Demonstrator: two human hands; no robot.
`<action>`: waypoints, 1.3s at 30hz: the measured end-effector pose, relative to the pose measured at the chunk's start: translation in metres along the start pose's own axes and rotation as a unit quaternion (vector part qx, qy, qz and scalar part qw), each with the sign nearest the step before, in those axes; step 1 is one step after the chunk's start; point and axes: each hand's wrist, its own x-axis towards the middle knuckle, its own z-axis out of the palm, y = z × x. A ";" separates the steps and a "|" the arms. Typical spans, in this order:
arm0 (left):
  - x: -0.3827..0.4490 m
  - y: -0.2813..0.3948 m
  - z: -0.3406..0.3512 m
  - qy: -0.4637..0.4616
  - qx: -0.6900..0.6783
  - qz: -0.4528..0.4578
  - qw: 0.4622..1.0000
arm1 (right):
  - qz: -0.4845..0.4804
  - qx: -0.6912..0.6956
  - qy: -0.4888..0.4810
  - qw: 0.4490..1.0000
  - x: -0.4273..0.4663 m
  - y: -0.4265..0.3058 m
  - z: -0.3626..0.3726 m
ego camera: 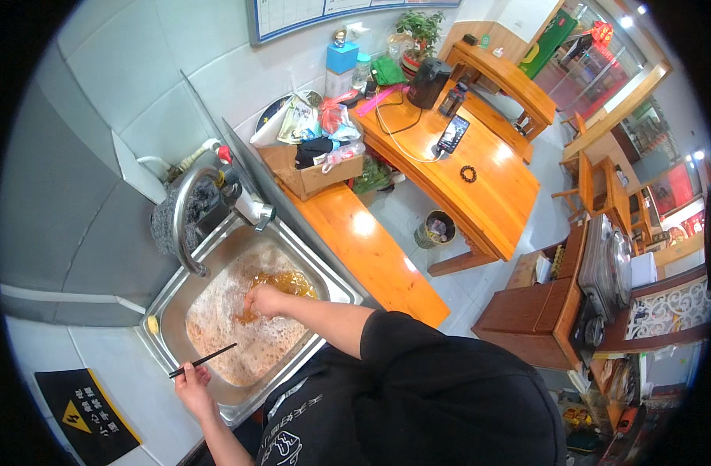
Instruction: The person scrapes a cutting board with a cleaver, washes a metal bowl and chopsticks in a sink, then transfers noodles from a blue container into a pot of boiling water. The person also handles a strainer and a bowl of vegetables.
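Note:
My left hand (193, 385) is over the near left rim of the stainless steel sink (172, 309), its fingers closed on one end of a thin black chopstick (215, 353); whether a second one lies along it I cannot tell. The other end points over the foamy, brownish water (245, 349) in the basin. My right hand (265, 301) reaches into the middle of this water, fingertips hidden under foam, beside a patch of amber liquid without foam (291, 283). What it may hold is hidden. The curved metal faucet (186, 215) stands over the basin's far left side.
A yellow sponge (152, 325) sits on the sink's left corner. A grey mesh cloth (172, 221) hangs behind the faucet. Right of the sink are a wooden bench (367, 250) with a filled cardboard box (320, 180), and a wooden table (484, 192) bearing a phone (453, 134) and a kettle (429, 83).

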 end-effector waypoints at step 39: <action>-0.011 -0.005 -0.027 -0.006 -0.081 0.016 0.997 | -0.212 0.082 0.265 0.937 -0.102 -0.149 -0.095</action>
